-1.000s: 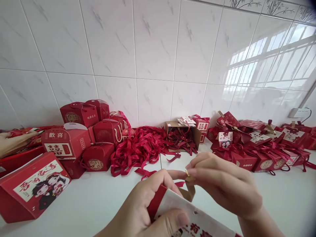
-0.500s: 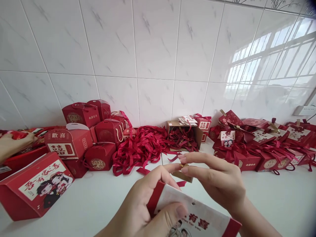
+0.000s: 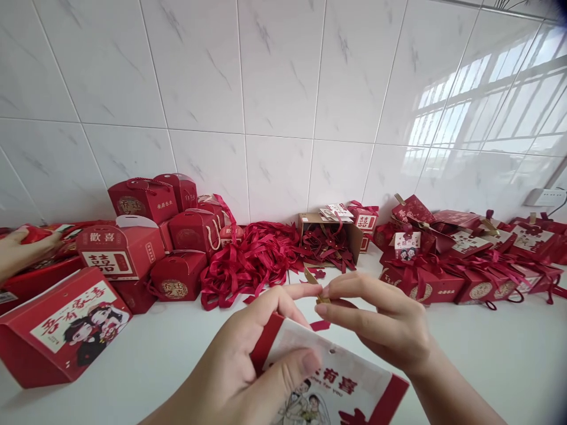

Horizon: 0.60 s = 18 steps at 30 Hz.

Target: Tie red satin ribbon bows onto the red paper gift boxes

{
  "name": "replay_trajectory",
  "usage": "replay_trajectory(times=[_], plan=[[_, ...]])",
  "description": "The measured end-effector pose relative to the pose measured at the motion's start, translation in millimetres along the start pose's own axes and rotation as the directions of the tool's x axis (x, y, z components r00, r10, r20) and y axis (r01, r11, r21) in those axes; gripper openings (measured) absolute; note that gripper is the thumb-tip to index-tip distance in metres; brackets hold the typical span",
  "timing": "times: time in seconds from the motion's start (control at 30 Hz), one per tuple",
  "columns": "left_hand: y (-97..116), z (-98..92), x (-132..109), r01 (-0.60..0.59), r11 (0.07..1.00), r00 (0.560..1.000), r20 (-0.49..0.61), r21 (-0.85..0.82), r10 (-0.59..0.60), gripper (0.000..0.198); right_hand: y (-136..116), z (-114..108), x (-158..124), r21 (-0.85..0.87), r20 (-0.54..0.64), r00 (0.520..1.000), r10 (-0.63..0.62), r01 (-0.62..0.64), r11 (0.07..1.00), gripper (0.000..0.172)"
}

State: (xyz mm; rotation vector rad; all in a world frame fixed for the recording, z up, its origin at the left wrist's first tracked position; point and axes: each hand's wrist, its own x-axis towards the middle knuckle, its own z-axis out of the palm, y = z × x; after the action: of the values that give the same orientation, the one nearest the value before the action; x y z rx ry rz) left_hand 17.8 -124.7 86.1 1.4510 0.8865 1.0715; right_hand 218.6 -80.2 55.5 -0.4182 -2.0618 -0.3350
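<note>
In the left hand [image 3: 241,353], a printed box [image 3: 339,378], just beside it, right hand [image 3: 385,327] pinching a gold strip [image 3: 325,299]

Set on the counter [image 3: 487,348] behind the held box [image 3: 349,378], with stacked boxes [image 3: 191,229] left, more boxes [image 3: 446,291] right, a ribbon heap [image 3: 257,254] and open carton [image 3: 357,241] between.

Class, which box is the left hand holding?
The red-edged white-fronted box, gripped by the left hand; the other boxes sit apart, outside its grasp.
</note>
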Motion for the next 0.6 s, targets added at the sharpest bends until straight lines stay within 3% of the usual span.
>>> replay_trajectory(times=[0.13,0.27,0.33,0.43,0.6], plan=[[-0.3,-0.5,0.2,-0.05,0.997,0.998,-0.032,0.056,0.052,0.023,0.1,0.9,0.4,-0.022,0.024,1.0,-0.003,0.004,1.0,0.028],[-2.6,-4.1,4.0,-0.06,0.996,0.997,0.049,0.063,0.057,0.022,1.4,4.3,0.0,0.017,0.013,1.0,-0.013,0.013,1.0,0.034],[-4.5,-3.6,5.6,-0.059,0.997,0.998,0.039,0.042,0.058,0.021,3.7,6.3,-0.2,0.029,0.005,1.0,-0.018,0.018,0.999,0.037],[-7.3,0.0,6.7,-0.027,1.0,0.999,-0.024,-0.002,0.026,0.021,9.2,9.6,-0.8,0.039,-0.007,1.0,-0.011,0.011,0.999,0.035],[-10.4,2.1,9.8,0.05,0.999,0.998,0.042,-0.021,-0.049,0.022,18.7,15.9,-1.4,0.054,0.03,0.999,0.037,-0.039,0.998,0.027]])
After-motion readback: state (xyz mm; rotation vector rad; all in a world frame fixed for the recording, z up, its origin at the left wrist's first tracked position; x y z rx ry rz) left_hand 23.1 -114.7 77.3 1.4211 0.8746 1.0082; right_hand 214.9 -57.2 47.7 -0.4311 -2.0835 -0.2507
